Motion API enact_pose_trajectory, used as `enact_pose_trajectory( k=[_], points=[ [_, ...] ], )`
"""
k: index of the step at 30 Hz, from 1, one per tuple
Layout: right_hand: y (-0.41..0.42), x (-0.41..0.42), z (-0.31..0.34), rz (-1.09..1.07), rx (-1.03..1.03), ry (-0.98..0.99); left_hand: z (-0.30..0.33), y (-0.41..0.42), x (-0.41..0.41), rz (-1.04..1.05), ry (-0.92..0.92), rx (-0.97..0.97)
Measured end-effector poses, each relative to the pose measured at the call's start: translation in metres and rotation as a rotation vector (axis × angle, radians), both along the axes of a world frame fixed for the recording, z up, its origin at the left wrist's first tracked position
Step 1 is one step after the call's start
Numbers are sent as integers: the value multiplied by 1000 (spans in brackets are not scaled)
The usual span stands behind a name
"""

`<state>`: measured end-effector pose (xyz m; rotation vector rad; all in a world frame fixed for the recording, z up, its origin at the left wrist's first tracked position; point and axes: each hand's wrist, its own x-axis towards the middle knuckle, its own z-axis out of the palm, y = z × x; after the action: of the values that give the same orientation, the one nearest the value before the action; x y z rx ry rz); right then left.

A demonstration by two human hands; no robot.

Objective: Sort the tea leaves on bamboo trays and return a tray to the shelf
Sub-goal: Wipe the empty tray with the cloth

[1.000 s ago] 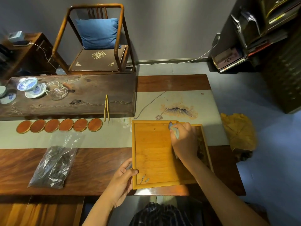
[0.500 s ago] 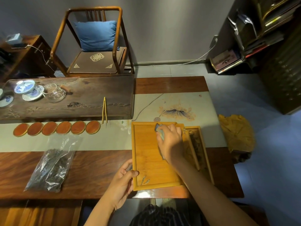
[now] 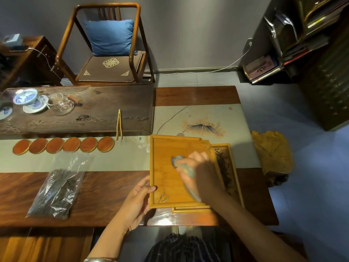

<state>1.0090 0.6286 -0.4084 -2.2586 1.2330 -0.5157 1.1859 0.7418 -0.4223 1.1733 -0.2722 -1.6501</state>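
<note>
Your left hand (image 3: 138, 200) holds the near left corner of the upper bamboo tray (image 3: 166, 178), thumb hooked over the rim and the other fingers curled beneath the edge. Your right hand (image 3: 202, 173) sits over the middle of that tray, blurred, with its fingers closed around a grey-blue cloth (image 3: 184, 165) that presses on the tray's bare floor; a tail of the cloth trails back toward you under the wrist.

The upper tray lies on top of a second bamboo tray (image 3: 231, 167), overlapping it so that only the lower tray's right strip and near edge show. Dark tea leaves (image 3: 225, 168) lie in that exposed strip. Both trays rest at the near right part of the table (image 3: 113, 191), partly on the pale painted table runner (image 3: 204, 118).

To the left on the table lies a clear plastic bag of tea leaves (image 3: 56, 191). Beyond it, a row of six round wooden coasters (image 3: 63, 146) lines the runner, with bamboo tongs (image 3: 119, 125) just past the rightmost one. On the dark tea board (image 3: 105, 108) at the far left stand a blue-and-white lidded cup (image 3: 27, 97) and a glass pitcher (image 3: 63, 104). A wooden armchair with a blue cushion (image 3: 110, 36) stands behind the table, and a shelf (image 3: 294, 35) of books and papers is at the far right. A yellow cloth (image 3: 272, 152) is draped over something low beside the table's right end.
</note>
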Motion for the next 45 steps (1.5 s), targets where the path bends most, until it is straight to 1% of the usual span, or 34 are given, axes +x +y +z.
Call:
enact_pose_trajectory(
  k=[4, 7, 13, 19, 21, 23, 24, 26, 28, 30, 31, 33, 35, 38, 41, 45],
  points=[
    [34, 12, 12, 228, -1, -143, 4, -1, -2, 5, -2, -16],
    [41, 13, 13, 289, 10, -185, 5, 1, -2, 22, 27, -26],
    [42, 10, 12, 415, -16, -128, 2, 1, -2, 5, -18, -31],
    [28, -5, 12, 517, -24, -63, -1, 2, -2, 47, 31, -20],
    [20, -16, 9, 512, -18, 25, -1, 1, 0, 48, 11, -14],
    [12, -29, 4, 403, 63, 97, 0, 1, 1, 53, -3, -7],
    [8, -34, 2, 356, 98, 100, 0, 1, 2, 57, -9, -3],
    [3, -37, 1, 304, 130, 31, 1, -1, 3, 53, -59, 13],
    [1, -30, 5, 276, 103, 8, 0, -3, 3, 35, -108, 20],
    [3, -16, 11, 305, 17, 1, 0, -4, 3, 28, -112, 18],
    [6, -8, 14, 334, -7, -33, 0, -5, 3, 30, -103, 12],
    [10, 7, 19, 403, -3, -123, 0, -6, 3, 40, -58, -9],
    [14, 16, 20, 488, 11, -142, 1, -6, 4, 48, -22, -27],
    [19, 11, 17, 565, 24, -79, 0, -5, 7, 30, -73, -23],
    [17, -10, 15, 528, 61, -67, -2, -2, 10, 14, -112, -5],
    [5, -44, 11, 565, 42, 126, -4, 1, 12, 24, -115, 18]
  ],
)
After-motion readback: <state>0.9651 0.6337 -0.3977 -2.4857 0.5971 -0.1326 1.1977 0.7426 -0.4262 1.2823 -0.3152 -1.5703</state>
